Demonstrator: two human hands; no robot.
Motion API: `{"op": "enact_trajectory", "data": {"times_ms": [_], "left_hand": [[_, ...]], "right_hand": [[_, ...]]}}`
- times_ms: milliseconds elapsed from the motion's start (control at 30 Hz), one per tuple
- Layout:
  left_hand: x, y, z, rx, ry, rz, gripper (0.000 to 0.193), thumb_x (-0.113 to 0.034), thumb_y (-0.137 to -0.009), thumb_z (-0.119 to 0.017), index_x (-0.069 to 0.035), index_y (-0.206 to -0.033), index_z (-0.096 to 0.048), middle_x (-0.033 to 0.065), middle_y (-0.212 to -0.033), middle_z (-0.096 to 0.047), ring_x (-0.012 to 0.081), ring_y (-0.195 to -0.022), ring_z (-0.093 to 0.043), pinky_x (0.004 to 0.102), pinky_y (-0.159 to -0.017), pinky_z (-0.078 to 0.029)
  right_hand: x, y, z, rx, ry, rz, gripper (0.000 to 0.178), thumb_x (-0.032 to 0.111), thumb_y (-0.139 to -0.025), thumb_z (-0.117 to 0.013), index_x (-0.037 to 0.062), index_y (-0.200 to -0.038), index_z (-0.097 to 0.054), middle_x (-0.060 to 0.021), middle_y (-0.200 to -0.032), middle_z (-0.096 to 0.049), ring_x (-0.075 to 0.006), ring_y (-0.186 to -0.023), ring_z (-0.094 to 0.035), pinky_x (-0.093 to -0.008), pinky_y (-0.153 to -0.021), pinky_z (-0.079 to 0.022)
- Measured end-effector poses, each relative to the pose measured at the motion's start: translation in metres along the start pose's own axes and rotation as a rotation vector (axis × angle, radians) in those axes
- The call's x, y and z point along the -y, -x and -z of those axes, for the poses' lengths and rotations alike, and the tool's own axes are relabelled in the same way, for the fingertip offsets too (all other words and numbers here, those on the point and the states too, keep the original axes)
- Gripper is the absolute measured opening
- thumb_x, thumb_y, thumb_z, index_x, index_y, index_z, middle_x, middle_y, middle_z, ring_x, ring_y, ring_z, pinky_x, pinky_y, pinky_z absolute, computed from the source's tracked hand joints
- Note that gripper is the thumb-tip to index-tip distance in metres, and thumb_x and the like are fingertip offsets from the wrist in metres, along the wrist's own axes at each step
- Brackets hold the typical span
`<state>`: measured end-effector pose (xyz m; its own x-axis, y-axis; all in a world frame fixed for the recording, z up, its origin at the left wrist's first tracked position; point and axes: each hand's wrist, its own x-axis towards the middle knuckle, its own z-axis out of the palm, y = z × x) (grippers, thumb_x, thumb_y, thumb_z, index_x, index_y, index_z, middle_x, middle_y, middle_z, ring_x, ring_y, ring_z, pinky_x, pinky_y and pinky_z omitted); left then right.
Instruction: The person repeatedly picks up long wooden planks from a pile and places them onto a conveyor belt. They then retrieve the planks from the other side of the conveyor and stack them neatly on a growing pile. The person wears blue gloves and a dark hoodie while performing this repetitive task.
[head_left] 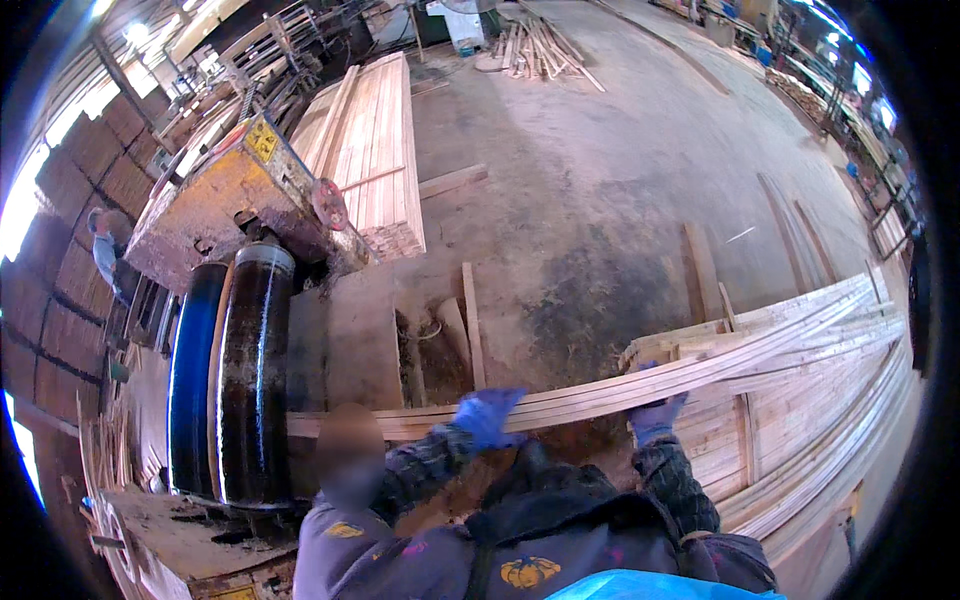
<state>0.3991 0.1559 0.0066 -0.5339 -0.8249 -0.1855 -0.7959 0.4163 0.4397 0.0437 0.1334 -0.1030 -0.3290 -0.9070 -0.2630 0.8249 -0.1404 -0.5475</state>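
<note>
A bundle of long, thin wooden boards (590, 398) runs across in front of me, its left end close to the dark roller (255, 380) of a machine. My left hand (487, 417), in a blue-purple glove, is closed around the bundle near that end. Farther right, my right hand (657, 412), gloved alike, holds the boards from below, with fingertips showing at the upper edge. The boards' right part lies over a large stack of sawn planks (800, 420). A blurred patch hides part of the bundle near the roller.
Beside the dark roller stands a shiny blue-looking roller (197, 375), under a worn yellow machine housing (215, 200). Ahead lies a long pile of boards (375, 150). Scrap strips (540, 50) lie heaped on the far floor. A person (105, 250) is at the far left.
</note>
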Motion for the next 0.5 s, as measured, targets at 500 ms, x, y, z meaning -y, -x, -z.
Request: {"op": "enact_trajectory", "data": {"times_ms": [500], "left_hand": [[0.010,-0.014,-0.021,-0.046,-0.060,0.097,0.081,-0.049,-0.069,-0.078,-0.010,-0.133,-0.048,0.0192,-0.114,-0.064,0.0388,-0.102,-0.062,0.0480,-0.088,-0.051]], "right_hand": [[0.062,-0.033,-0.002,0.063,-0.300,-0.175,0.100,0.081,-0.079,-0.043,0.0105,-0.149,-0.031,-0.0169,-0.149,-0.037,-0.0396,-0.135,-0.038,-0.0533,-0.112,-0.031]]}}
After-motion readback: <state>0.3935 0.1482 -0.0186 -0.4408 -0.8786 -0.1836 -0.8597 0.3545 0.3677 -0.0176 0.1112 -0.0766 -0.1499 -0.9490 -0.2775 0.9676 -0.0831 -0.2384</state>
